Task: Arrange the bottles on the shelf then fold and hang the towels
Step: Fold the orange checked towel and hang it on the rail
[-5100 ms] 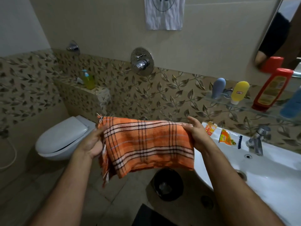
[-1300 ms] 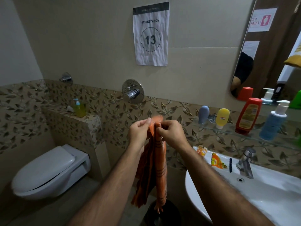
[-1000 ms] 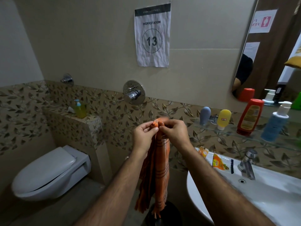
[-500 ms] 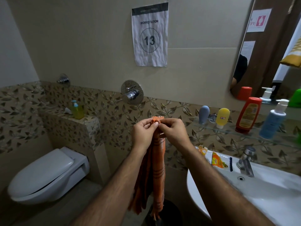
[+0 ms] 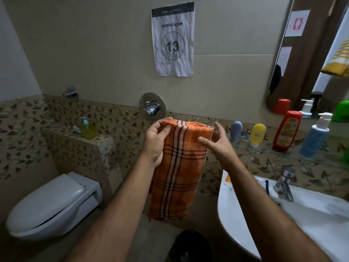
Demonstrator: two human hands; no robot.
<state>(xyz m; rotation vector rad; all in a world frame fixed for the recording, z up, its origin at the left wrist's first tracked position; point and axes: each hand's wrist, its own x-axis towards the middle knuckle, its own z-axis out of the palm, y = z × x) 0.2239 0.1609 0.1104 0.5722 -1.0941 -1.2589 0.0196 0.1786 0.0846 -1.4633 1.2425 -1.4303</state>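
An orange plaid towel (image 5: 177, 173), folded into a long strip, hangs in front of the leaf-patterned wall tiles. My left hand (image 5: 155, 142) pinches its top left corner. At the top right corner my right hand (image 5: 217, 144) has its thumb on the front and its spread fingers behind. To the right, a glass shelf (image 5: 264, 149) carries a grey-blue tube (image 5: 236, 130), a yellow tube (image 5: 257, 134), a red bottle (image 5: 286, 130) and a blue pump bottle (image 5: 314, 138). A yellow striped towel (image 5: 338, 63) shows in the mirror at the upper right.
A white sink (image 5: 311, 220) with a chrome tap (image 5: 284, 184) is at the lower right, and a sachet (image 5: 227, 179) lies on its rim. A toilet (image 5: 51, 203) stands at the lower left, a black bin (image 5: 188, 246) below the towel. A soap bottle (image 5: 87, 128) sits on the tiled ledge.
Both hands were pinched together at the top of a narrow bunched towel. They have moved apart, and the towel now hangs as a wider flat strip.
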